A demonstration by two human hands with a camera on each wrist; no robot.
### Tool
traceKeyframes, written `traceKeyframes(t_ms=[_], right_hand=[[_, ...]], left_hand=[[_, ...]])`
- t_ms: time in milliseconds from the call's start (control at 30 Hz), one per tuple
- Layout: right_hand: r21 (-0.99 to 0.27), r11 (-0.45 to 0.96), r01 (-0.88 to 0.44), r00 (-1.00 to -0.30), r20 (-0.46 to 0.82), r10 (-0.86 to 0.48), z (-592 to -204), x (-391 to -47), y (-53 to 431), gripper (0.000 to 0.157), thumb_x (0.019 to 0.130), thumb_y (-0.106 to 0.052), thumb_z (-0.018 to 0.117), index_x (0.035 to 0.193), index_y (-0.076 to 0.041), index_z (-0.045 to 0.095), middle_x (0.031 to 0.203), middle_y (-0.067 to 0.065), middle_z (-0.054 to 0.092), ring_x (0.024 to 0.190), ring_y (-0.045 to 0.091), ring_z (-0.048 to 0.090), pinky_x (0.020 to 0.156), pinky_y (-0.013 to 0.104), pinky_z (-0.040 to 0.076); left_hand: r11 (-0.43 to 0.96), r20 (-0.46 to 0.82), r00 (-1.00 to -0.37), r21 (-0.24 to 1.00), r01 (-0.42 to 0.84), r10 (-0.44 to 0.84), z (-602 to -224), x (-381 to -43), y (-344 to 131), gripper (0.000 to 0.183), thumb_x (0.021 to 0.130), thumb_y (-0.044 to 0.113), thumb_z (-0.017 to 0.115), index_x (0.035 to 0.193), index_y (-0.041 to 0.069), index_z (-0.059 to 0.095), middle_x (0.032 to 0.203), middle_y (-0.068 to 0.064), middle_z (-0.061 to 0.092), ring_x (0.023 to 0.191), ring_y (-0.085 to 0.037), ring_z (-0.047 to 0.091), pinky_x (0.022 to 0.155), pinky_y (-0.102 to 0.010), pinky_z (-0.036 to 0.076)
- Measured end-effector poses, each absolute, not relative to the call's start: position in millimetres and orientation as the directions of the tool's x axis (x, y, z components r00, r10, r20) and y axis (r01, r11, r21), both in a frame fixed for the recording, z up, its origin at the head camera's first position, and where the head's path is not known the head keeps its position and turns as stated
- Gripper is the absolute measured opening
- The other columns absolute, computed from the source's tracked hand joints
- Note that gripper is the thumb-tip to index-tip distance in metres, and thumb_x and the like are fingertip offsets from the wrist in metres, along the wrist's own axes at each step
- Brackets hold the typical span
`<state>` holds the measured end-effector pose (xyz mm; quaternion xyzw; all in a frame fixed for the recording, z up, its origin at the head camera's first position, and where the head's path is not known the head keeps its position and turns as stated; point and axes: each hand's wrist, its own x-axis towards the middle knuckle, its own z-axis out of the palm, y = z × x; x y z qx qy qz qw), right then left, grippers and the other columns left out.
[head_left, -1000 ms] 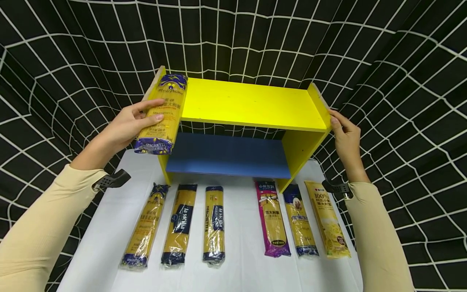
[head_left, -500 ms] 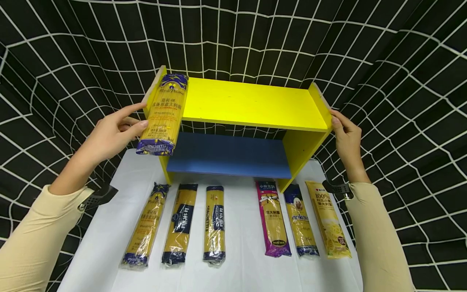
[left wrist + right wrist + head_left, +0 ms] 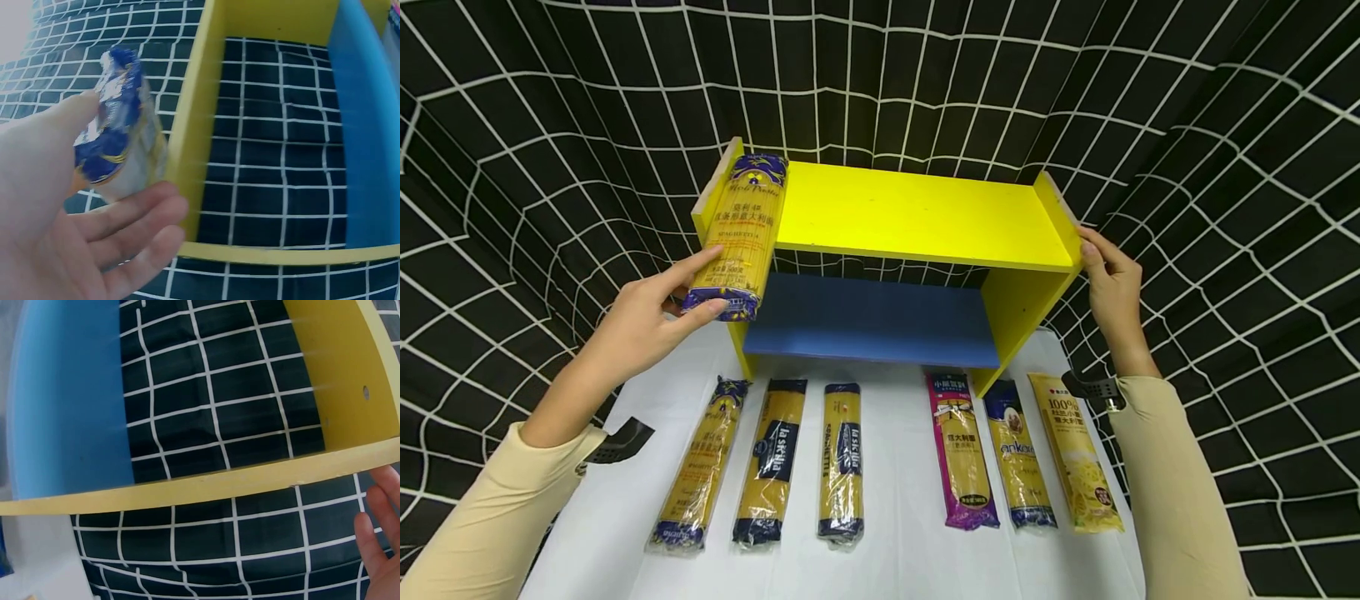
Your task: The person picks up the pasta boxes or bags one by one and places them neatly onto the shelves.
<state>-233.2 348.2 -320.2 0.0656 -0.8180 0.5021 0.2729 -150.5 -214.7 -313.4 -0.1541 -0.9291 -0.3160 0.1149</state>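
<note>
A spaghetti pack (image 3: 745,225) in clear wrap with blue ends lies on the upper board at the left of the yellow rack (image 3: 910,212), its near end over the front edge. My left hand (image 3: 647,321) touches that near end, index finger on the face and thumb at the blue end. In the left wrist view, the other fingers (image 3: 144,219) of this left hand extend loosely beside the yellow board. My right hand (image 3: 1116,292) rests against the outer side of the rack's right panel. Its fingers (image 3: 381,512) look nearly straight in the right wrist view; the thumb is hidden there.
Below, the rack has a blue shelf (image 3: 868,321). Several pasta packs, such as a La Sicilia pack (image 3: 772,458) and a purple-edged pack (image 3: 964,450), lie in a row on the white table (image 3: 895,517). A black cloth with a white grid (image 3: 917,83) surrounds everything.
My left hand let go of the pack's upper left side, drew back left, then came to its near end. The pack stays in nearly the same place. My right hand has not moved.
</note>
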Motion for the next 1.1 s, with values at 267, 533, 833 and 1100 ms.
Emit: traceKeyframes(t_ms=[267, 533, 833, 1100], right_hand=[[-0.786, 0.495, -0.37, -0.845, 0.507, 0.173, -321, -233, 348, 0.034, 0.104, -0.027, 0.051, 0.133, -0.016, 0.064, 0.131, 0.001, 0.067, 0.104, 0.0, 0.061, 0.094, 0.01, 0.047], [-0.785, 0.497, -0.369, -0.845, 0.507, 0.173, -321, -233, 349, 0.034, 0.104, -0.027, 0.051, 0.133, -0.015, 0.064, 0.13, 0.0, 0.067, 0.103, 0.0, 0.06, 0.093, 0.01, 0.047], [-0.785, 0.483, -0.388, -0.839, 0.518, 0.168, -320, -233, 348, 0.034, 0.104, -0.024, 0.051, 0.133, -0.013, 0.065, 0.129, 0.001, 0.068, 0.102, 0.0, 0.061, 0.092, 0.01, 0.047], [-0.785, 0.479, -0.392, -0.837, 0.521, 0.168, -320, -233, 347, 0.034, 0.103, -0.024, 0.052, 0.133, -0.014, 0.064, 0.127, -0.002, 0.068, 0.1, 0.0, 0.061, 0.091, 0.009, 0.047]], left_hand=[[0.703, 0.43, -0.889, 0.584, 0.407, 0.158, -323, -152, -205, 0.058, 0.096, 0.033, 0.066, 0.15, 0.029, 0.044, 0.118, -0.026, 0.068, 0.081, -0.026, 0.064, 0.057, -0.014, 0.042], [0.694, 0.471, -0.875, 0.595, 0.406, 0.108, -326, -159, -200, 0.053, 0.096, 0.032, 0.065, 0.146, 0.025, 0.05, 0.108, -0.022, 0.072, 0.075, -0.019, 0.063, 0.055, -0.012, 0.042], [0.725, 0.444, -0.892, 0.587, 0.36, 0.084, -322, -168, -199, 0.055, 0.096, 0.038, 0.064, 0.148, 0.025, 0.048, 0.114, -0.023, 0.07, 0.083, -0.026, 0.064, 0.057, -0.017, 0.043], [0.749, 0.559, -0.828, 0.524, 0.405, 0.056, -290, -139, -195, 0.047, 0.09, 0.027, 0.074, 0.135, 0.019, 0.062, 0.098, -0.008, 0.062, 0.079, -0.016, 0.057, 0.065, -0.017, 0.043]])
